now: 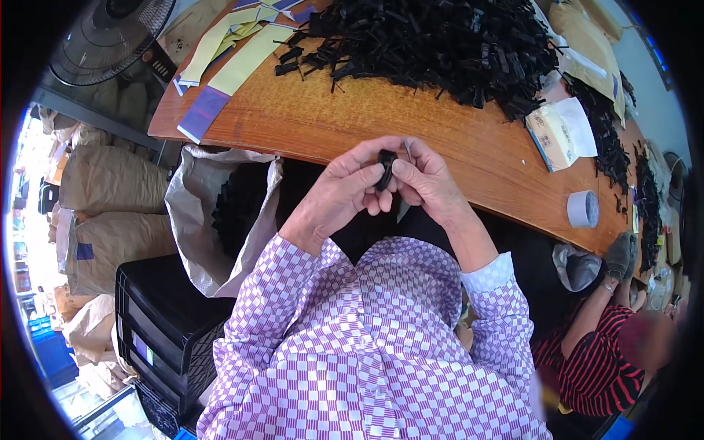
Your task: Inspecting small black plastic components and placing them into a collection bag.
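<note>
My left hand (341,192) and my right hand (425,183) meet over the near edge of the wooden table (381,125). Together they pinch a small black strap piece (385,167), bent into a loop between the fingertips. A thin pale strip shows just above my right fingers. A big heap of the same black strips (433,40) lies on the table beyond my hands. Purple-and-white checked sleeves cover both forearms.
An open white sack (213,213) holding black pieces hangs at the table's left edge. Yellow and purple paper strips (227,59) lie at the back left. A tape roll (583,209) and a plastic bag (561,132) are to the right, beside a co-worker's gloved hand (620,257). A black crate (165,323) and a fan (110,37) stand left.
</note>
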Demonstrator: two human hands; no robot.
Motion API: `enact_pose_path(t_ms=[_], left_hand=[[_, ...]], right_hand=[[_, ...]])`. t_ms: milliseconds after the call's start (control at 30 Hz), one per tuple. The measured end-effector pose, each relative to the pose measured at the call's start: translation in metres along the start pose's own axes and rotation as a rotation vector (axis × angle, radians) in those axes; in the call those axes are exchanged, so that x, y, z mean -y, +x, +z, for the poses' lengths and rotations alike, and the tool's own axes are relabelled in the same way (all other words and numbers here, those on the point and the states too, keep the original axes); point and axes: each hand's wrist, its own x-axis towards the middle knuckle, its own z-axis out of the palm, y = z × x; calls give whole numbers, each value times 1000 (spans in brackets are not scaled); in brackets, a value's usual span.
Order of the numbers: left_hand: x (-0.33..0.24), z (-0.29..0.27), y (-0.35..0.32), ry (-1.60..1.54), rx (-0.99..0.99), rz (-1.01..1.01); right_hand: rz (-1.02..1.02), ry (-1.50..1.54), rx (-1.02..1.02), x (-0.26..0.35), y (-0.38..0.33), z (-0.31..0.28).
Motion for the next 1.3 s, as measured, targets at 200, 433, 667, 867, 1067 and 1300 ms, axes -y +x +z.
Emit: enact_pose_path(t_ms=[200,433,667,867,1067,1300], left_hand=[[3,13,0,165,-51,-11],[10,14,-3,732,-188,127],[13,3,-10,748,-376,291],[11,-3,-12,908,-425,509],[6,-11,-20,940,-523,593],[-12,-44,-32,978,-588,515]], right_hand=[[95,-36,72,2,-6,-12],[47,-259,-16,-2,-6,0],[94,-162,-52,-7,-12,38],[106,-139,-22,-14,-1,50],[174,-147,-63,-18,14,69],[-203,-817,194,-37,63,58]])
